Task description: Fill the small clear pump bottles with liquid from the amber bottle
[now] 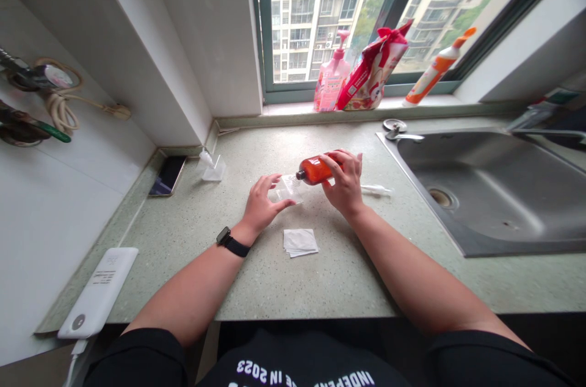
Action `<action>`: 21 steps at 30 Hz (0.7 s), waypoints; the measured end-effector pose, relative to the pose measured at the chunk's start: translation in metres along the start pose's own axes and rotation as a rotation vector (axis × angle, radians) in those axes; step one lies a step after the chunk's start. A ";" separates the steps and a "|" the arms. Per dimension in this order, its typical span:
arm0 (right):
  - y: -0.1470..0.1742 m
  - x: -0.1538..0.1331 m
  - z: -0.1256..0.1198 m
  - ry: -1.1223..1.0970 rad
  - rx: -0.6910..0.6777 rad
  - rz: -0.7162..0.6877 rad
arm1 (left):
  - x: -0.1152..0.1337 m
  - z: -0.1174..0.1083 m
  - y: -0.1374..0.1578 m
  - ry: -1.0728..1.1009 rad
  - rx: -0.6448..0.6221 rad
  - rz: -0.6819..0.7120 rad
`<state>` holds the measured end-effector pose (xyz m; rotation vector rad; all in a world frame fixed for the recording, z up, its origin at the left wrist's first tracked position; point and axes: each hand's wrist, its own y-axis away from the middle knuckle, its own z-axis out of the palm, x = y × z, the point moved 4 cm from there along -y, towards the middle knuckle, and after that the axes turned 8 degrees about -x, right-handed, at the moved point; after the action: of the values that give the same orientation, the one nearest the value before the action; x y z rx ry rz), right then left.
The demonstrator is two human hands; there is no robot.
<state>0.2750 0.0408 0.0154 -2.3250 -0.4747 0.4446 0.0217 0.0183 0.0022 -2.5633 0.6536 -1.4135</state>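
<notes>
My right hand [345,182] is wrapped round an amber-red bottle [315,170], which lies tilted almost flat with its uncapped dark neck pointing left. Just left of the neck is a small clear plastic container [293,185] on the counter. My left hand [265,198] curves about its left side, thumb at the near edge and fingers at the far edge. Whether liquid is flowing is too small to tell. Nearer to me lies a folded white tissue [300,242]. Farther left, a white pump top [207,158] is by a clear box [214,169].
A phone [167,176] and a white power bank [98,292] lie on the left. Behind my right hand is a clear plastic-wrapped item [378,190]. The steel sink [494,191] is at right. A pink pump bottle [330,82], red bag [373,72] and orange bottle [433,75] stand on the sill.
</notes>
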 end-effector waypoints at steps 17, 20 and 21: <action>0.000 0.000 -0.001 -0.001 0.003 0.002 | -0.001 0.001 0.000 0.021 -0.008 0.006; 0.000 -0.001 -0.002 -0.001 0.006 -0.003 | -0.001 0.001 0.000 0.023 -0.010 0.010; 0.000 -0.001 -0.002 0.000 0.008 -0.005 | -0.001 0.001 0.000 0.022 -0.011 0.009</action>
<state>0.2750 0.0396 0.0170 -2.3152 -0.4785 0.4436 0.0218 0.0186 0.0010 -2.5533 0.6773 -1.4414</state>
